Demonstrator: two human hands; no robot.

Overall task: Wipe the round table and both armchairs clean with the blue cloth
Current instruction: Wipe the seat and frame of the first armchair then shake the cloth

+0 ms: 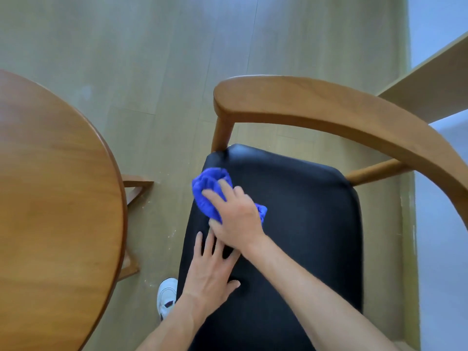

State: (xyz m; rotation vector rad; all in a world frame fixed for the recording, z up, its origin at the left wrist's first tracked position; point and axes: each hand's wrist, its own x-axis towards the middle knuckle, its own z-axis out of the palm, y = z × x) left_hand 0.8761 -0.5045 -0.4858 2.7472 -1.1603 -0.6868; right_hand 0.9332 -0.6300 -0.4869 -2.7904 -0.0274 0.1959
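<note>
An armchair with a black seat [304, 224] and a curved wooden armrest [316, 102] fills the middle and right. The bunched blue cloth [209, 188] lies on the seat's far left corner. My right hand [235, 219] presses down on the cloth, fingers spread over it. My left hand [212, 269] rests flat on the seat just below, fingers straight. The round wooden table [55, 198] stands at the left, apart from the chair.
A strip of light wood floor [157, 122] runs between table and chair. My white shoe [167, 295] stands beside the seat's left edge. The table's wooden leg braces [134, 188] show under its rim. A pale shelf or ledge [435, 79] crosses the upper right.
</note>
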